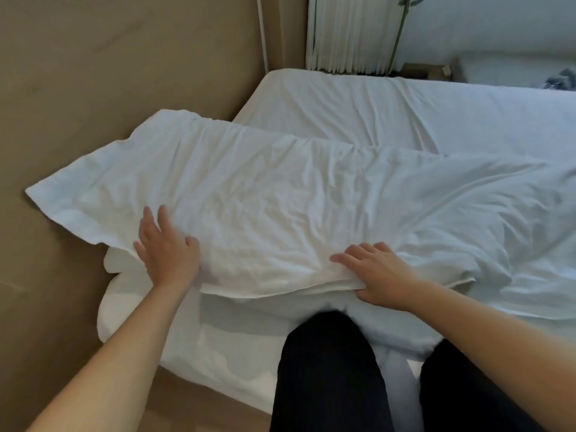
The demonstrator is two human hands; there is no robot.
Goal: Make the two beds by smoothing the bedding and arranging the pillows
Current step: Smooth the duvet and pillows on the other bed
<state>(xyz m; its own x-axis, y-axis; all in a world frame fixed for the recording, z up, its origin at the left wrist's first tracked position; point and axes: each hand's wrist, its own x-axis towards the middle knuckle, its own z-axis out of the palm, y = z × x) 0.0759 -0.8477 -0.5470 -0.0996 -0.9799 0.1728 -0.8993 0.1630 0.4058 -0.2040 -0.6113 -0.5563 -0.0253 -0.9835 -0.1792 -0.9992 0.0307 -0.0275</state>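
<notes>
The person knelt on the bed, dark-trousered knees [327, 369] at the bottom of the frame, and seemed to be in the smoothing step. The white bedding [296, 207], heavily creased, lay across the middle of the frame from the tan headboard [93, 88] at left over the fitted sheet [436, 113] towards the right edge. The left hand [168, 254] lay flat on its lower left corner, fingers straight and spread. The right hand [374, 272] held the near edge at lower centre, fingers on top and thumb tucked beneath. Next, I judged, the creases needed sweeping outward, with the edge kept taut.
</notes>
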